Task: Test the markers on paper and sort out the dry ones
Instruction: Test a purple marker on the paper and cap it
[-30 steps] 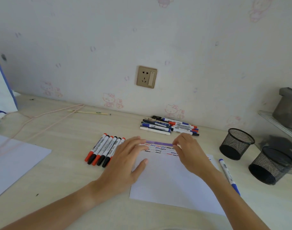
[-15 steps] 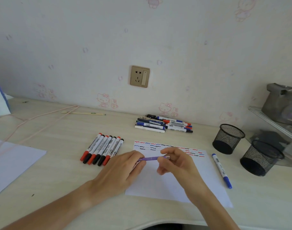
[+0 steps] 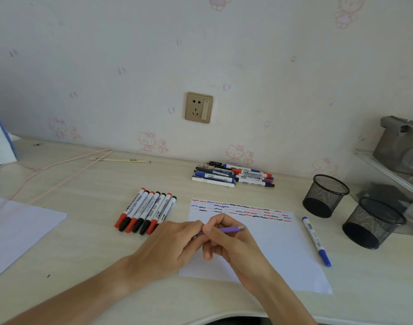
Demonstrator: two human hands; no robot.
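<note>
Both hands meet over the paper (image 3: 271,249): the right hand (image 3: 231,240) curls its fingers round a purple pen (image 3: 231,229), and the left hand (image 3: 175,245) pinches the pen's other end. The pen lies nearly level above the sheet, whose top edge carries red, blue and black squiggles. A row of markers (image 3: 145,213) lies just left of the sheet, a blue marker (image 3: 316,240) just right. Two mesh cups (image 3: 325,195) stand farther right. A marker pile (image 3: 231,175) sits by the wall on the pale wooden surface (image 3: 83,242), below a wall socket (image 3: 199,107).
</note>
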